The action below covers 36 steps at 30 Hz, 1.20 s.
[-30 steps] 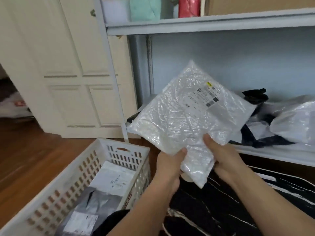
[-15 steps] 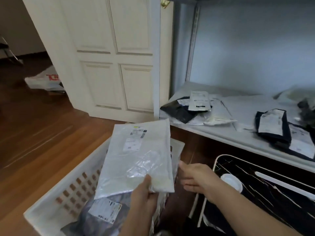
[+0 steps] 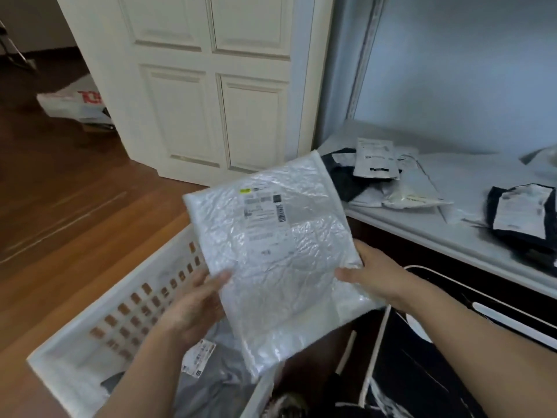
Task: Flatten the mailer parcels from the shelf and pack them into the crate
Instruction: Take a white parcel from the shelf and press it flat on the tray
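1. While it hangs over the crate (image 3: 75, 354), the white parcel (image 3: 271, 251) is held at both sides.
2. The left hand (image 3: 193, 309) and right hand (image 3: 376, 276) each have their grip clamped on it.
3. More parcels (image 3: 376, 161) lie on the shelf (image 3: 452, 239).

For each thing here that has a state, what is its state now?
White mailer: held above the crate, label up.
Left hand: grips its left edge.
Right hand: grips its right edge.
Crate: holds a grey mailer.
Door: open.
Shelf: mailers still on it.
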{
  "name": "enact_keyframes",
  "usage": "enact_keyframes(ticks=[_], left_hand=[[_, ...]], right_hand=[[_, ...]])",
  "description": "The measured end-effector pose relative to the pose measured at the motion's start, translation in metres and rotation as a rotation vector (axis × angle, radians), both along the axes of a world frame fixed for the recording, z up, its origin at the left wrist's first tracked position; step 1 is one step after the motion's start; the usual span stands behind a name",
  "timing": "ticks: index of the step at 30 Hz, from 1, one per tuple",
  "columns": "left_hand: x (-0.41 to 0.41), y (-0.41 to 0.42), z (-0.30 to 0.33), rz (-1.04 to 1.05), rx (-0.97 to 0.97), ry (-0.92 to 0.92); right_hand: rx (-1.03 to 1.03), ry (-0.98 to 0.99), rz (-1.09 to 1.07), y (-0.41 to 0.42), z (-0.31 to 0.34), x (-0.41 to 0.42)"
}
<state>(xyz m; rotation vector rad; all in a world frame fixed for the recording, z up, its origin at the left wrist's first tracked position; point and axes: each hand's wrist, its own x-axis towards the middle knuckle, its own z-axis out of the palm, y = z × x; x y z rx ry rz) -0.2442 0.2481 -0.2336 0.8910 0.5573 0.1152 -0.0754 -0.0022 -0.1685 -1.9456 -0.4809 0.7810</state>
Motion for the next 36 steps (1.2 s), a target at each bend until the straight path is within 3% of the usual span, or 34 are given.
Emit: enact_keyframes(ticks=[2, 5, 9, 13, 21, 24, 26, 28, 29, 31, 34, 36], left_hand=[[0.006, -0.011, 0.008, -0.124, 0.037, 0.015], [0.021, -0.016, -0.003, 0.05, 0.038, 0.067], [0.03, -0.001, -0.045, 0.263, -0.189, 0.152], [0.035, 0.005, -0.094, 0.353, -0.326, 0.331], [0.076, -0.017, -0.144, 0.274, -0.241, 0.474], [0.087, -0.015, -0.161, 0.348, 0.064, 0.66], [0.089, -0.017, -0.168, 0.361, 0.441, 0.926], [0.09, -0.027, -0.159, 0.336, 0.758, 1.074], [0.092, -0.031, -0.157, 0.264, 0.93, 1.095], [0.096, -0.038, -0.166, -0.129, 1.223, 1.028], [0.099, -0.041, -0.179, -0.741, 1.184, 0.838], [0.101, -0.04, -0.172, -0.734, 1.189, 0.811]], right_hand=[[-0.025, -0.045, 0.069, 0.014, 0.002, 0.002], [-0.08, -0.256, -0.069, 0.036, -0.002, 0.007], [-0.172, -0.375, -0.213, 0.045, -0.011, 0.019], [-0.315, -0.42, -0.107, 0.046, -0.031, 0.017], [-0.478, -0.523, 0.193, 0.063, -0.071, 0.015], [-0.499, -0.553, 0.243, 0.066, -0.09, 0.017], [-0.498, -0.573, 0.247, 0.066, -0.098, 0.018], [-0.493, -0.568, 0.24, 0.065, -0.102, 0.017], [-0.493, -0.552, 0.237, 0.066, -0.103, 0.017], [-0.505, -0.522, 0.244, 0.066, -0.104, 0.015], [-0.463, -0.469, 0.233, 0.063, -0.102, 0.014], [-0.377, -0.431, 0.174, 0.058, -0.097, 0.015]])
